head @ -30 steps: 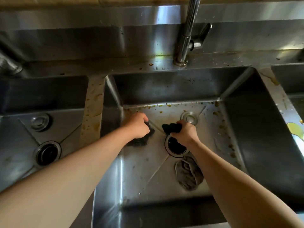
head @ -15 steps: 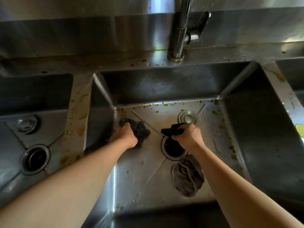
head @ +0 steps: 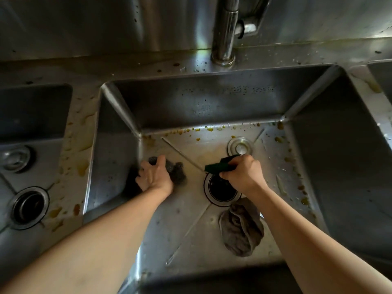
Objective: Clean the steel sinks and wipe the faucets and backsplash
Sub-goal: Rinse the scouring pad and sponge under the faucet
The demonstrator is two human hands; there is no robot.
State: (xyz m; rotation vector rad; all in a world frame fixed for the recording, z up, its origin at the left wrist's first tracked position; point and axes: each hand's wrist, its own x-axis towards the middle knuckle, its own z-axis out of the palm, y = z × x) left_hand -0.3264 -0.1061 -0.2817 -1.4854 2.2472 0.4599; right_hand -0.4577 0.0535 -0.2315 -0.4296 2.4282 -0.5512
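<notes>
The middle steel sink (head: 212, 107) has yellow-brown stains along the back of its floor and at the right. My left hand (head: 154, 176) grips a dark steel-wool scourer (head: 178, 169) and holds it on the sink floor by the left wall. My right hand (head: 241, 171) holds a dark green scouring pad (head: 218, 165) just above the open drain (head: 221, 188). The faucet (head: 226, 32) rises from the back ledge in front of the steel backsplash (head: 106, 24).
A crumpled grey cloth (head: 240, 228) lies on the sink floor near the drain, under my right forearm. A round drain plug (head: 240, 146) sits behind the drain. The left sink (head: 31, 115) has its own drain (head: 27, 206). A stained divider (head: 78, 145) separates the sinks.
My left hand has dragged the scourer leftward toward the sink's left wall. My right hand with the green pad stays by the drain. The camera has moved closer and lower.
</notes>
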